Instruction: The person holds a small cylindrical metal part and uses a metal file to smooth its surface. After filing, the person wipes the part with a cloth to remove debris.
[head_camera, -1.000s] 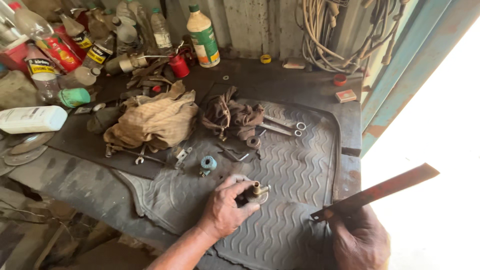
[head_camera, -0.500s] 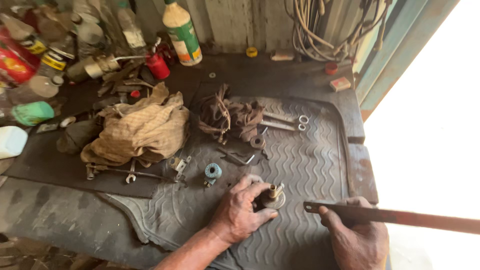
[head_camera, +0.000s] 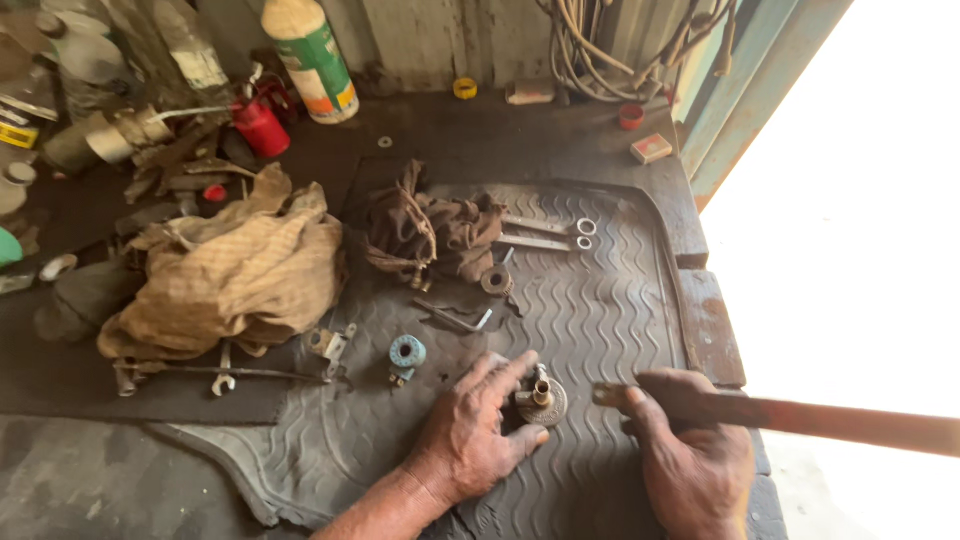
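Grey ribbed rubber mat (head_camera: 610, 300) covers our cluttered bench, rags (head_camera: 235, 275) and bottles (head_camera: 310, 55) behind. Our left hand (head_camera: 475, 430) cups the brass fitting (head_camera: 541, 398) on the mat; our right hand (head_camera: 690, 455) grips a flat bar (head_camera: 800, 418) beside it.

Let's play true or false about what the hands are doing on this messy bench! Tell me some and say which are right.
1. The left hand steadies a small round metal part on the ribbed rubber mat. True.
2. The right hand holds a paintbrush. False: it grips a long flat metal bar.
3. A tan cloth lies left of the mat. True.
4. The green and white bottle lies tipped over. False: it stands upright.
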